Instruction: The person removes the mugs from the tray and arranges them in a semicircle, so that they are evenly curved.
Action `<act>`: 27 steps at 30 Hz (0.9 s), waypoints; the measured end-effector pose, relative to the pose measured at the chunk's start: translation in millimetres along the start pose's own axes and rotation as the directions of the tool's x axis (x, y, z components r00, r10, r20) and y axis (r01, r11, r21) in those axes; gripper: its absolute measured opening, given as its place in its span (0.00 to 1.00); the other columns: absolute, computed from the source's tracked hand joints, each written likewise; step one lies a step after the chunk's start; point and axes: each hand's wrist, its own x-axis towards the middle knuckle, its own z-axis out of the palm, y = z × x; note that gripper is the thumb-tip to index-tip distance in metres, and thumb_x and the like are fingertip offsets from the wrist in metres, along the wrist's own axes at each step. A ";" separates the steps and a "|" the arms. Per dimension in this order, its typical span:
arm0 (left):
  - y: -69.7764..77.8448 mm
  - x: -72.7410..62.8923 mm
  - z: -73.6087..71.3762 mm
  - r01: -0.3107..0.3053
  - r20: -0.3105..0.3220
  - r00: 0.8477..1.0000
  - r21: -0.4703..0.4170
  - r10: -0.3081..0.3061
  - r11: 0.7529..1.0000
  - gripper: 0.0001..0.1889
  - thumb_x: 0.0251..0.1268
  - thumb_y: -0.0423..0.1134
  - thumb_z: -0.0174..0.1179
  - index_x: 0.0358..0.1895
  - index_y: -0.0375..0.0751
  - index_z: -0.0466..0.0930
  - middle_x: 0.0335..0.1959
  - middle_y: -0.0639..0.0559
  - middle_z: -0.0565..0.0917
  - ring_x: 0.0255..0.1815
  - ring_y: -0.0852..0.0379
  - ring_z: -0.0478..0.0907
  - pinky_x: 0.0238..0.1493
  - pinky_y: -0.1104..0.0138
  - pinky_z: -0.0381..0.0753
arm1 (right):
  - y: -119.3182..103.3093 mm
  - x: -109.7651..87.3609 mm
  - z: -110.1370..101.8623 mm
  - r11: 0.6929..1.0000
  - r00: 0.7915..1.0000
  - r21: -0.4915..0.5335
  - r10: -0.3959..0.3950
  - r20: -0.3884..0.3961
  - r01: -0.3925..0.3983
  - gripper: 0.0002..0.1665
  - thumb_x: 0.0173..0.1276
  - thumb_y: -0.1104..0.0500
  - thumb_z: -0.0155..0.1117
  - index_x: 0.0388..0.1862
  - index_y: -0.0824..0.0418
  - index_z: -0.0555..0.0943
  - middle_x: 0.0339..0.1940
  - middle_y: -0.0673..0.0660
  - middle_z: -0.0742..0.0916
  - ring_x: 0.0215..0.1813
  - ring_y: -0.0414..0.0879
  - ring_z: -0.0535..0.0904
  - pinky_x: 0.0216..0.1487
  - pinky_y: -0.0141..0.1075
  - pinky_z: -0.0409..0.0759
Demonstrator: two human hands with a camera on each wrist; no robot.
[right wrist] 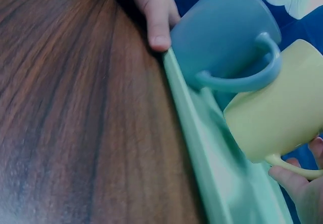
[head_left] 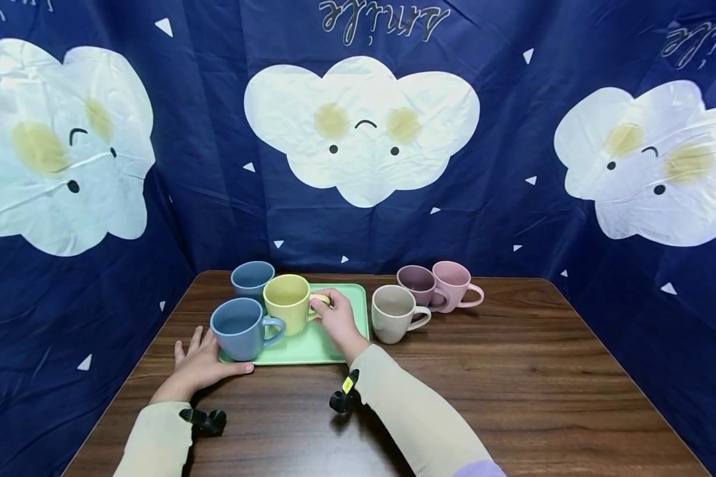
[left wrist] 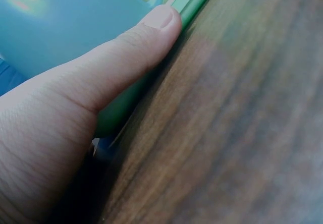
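My right hand (head_left: 337, 319) pinches the handle of a yellow mug (head_left: 288, 306), which is over the light green tray (head_left: 325, 346). In the right wrist view the yellow mug (right wrist: 282, 105) leans close beside a blue mug (right wrist: 227, 37). That front blue mug (head_left: 237, 331) stands at the tray's left front corner, its handle pointing right. A second blue mug (head_left: 252, 278) is behind it, partly hidden. My left hand (head_left: 199, 364) lies at the tray's left front corner with fingers spread, the thumb (left wrist: 136, 42) along the green rim.
Right of the tray stands a beige mug (head_left: 392, 315) close to its edge. Farther back are a purple mug (head_left: 416, 281) and a pink mug (head_left: 453, 285), side by side. A dark blue cloth (head_left: 358, 232) with cloud prints hangs behind the brown wooden table (head_left: 513, 371).
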 end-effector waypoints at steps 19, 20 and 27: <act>-0.8 -1.2 -0.1 -0.016 -0.004 1.000 0.008 0.016 1.000 0.71 0.43 0.73 0.71 0.80 0.29 0.44 0.78 0.22 0.46 0.77 0.20 0.33 0.64 0.24 0.21 | -48.2 -9.4 -10.4 0.999 1.000 -0.052 0.000 0.014 0.001 0.09 0.72 0.67 0.64 0.48 0.69 0.81 0.42 0.60 0.86 0.49 0.57 0.84 0.40 0.41 0.85; -1.1 -1.1 0.1 -0.020 -0.007 1.000 0.006 0.020 1.000 0.71 0.43 0.73 0.71 0.80 0.29 0.45 0.78 0.22 0.47 0.77 0.20 0.33 0.63 0.24 0.21 | -50.2 -9.5 -11.6 0.998 1.000 -0.058 -0.001 0.015 0.002 0.09 0.72 0.67 0.64 0.48 0.69 0.81 0.41 0.58 0.86 0.49 0.57 0.84 0.40 0.42 0.85; -1.2 -2.3 0.2 -0.033 -0.030 0.999 -0.004 0.033 0.999 0.69 0.43 0.71 0.72 0.79 0.29 0.47 0.77 0.22 0.48 0.77 0.20 0.34 0.64 0.24 0.22 | -66.2 -11.0 -19.9 0.997 0.999 -0.070 -0.028 0.040 0.031 0.08 0.72 0.67 0.63 0.48 0.69 0.82 0.42 0.56 0.87 0.45 0.50 0.84 0.46 0.49 0.86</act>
